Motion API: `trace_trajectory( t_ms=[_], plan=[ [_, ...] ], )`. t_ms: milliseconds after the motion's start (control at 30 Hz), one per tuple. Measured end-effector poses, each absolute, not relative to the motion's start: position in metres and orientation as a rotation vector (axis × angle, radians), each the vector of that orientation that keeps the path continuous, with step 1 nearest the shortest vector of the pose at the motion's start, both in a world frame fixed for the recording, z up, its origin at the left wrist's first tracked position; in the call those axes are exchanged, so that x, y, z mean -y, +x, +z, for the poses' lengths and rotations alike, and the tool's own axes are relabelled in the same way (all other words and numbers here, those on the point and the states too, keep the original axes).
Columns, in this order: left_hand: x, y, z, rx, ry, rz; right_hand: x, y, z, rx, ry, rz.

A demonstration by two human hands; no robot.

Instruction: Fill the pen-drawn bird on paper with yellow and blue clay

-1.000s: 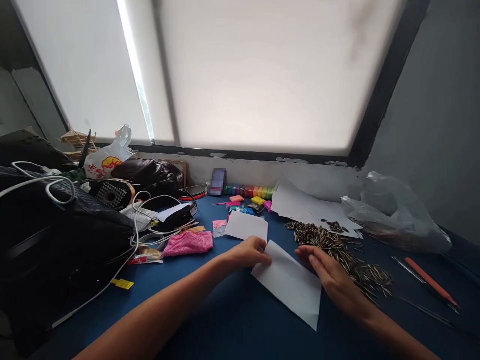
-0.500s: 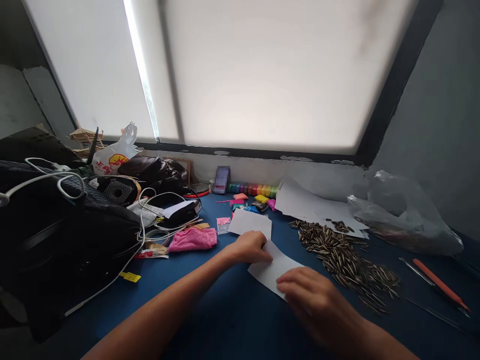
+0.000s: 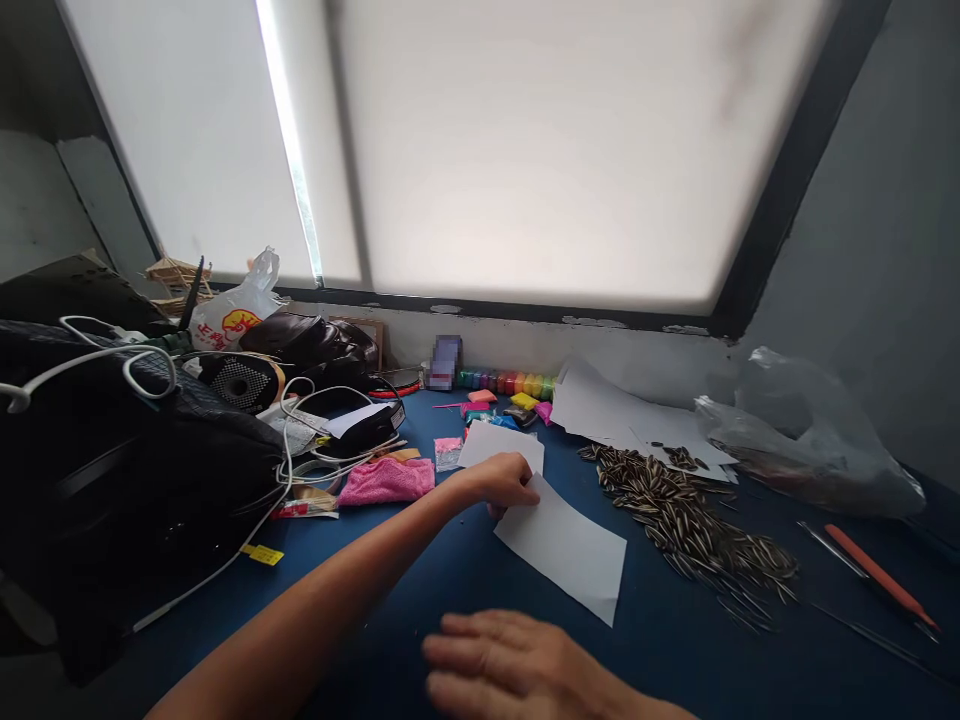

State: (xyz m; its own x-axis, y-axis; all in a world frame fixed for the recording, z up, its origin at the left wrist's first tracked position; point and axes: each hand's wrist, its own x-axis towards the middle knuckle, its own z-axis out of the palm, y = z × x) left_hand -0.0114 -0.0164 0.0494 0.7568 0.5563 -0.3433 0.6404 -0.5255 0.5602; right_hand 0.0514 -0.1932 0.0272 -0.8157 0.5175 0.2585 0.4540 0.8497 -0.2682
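My left hand (image 3: 511, 482) pinches the upper left corner of a white sheet of paper (image 3: 570, 550), thumb on top and fingers curled beneath. The sheet bends slightly, and its far right corner is free. My right hand (image 3: 517, 665) is off the paper, lower and nearer to me over the blue table (image 3: 405, 600), its fingers stretched out flat and a little blurred. Behind my left hand lies another white piece of paper (image 3: 504, 445), partly covered by that hand.
To the right lies a heap of striped sunflower seeds (image 3: 697, 520), with tweezers (image 3: 832, 550) and an orange-handled tool (image 3: 881, 580) beyond. A pink cloth (image 3: 388, 480), white cables and a black bag (image 3: 135, 480) crowd the left. More paper (image 3: 607, 405) and a plastic bag (image 3: 817, 440) stand behind.
My right hand has let go of the paper's right side and moved left and toward me. My left hand keeps its hold, shifted slightly up.
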Motion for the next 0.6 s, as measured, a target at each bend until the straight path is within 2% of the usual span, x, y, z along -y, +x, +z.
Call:
trace_trajectory(
  t_ms=[133, 433, 600],
  plan=[
    [0.019, -0.009, 0.043, -0.919, 2.318, -0.139, 0.195, 0.086, 0.032, 2.515, -1.333, 0.010],
    [0.034, -0.008, 0.043, -1.045, 2.659, 0.085, 0.186, 0.163, 0.025, 2.099, -2.119, -0.204],
    [0.050, -0.009, 0.032, -0.683, 2.801, 0.173, 0.190, 0.201, 0.042, 1.800, -2.600, -0.259]
  ],
)
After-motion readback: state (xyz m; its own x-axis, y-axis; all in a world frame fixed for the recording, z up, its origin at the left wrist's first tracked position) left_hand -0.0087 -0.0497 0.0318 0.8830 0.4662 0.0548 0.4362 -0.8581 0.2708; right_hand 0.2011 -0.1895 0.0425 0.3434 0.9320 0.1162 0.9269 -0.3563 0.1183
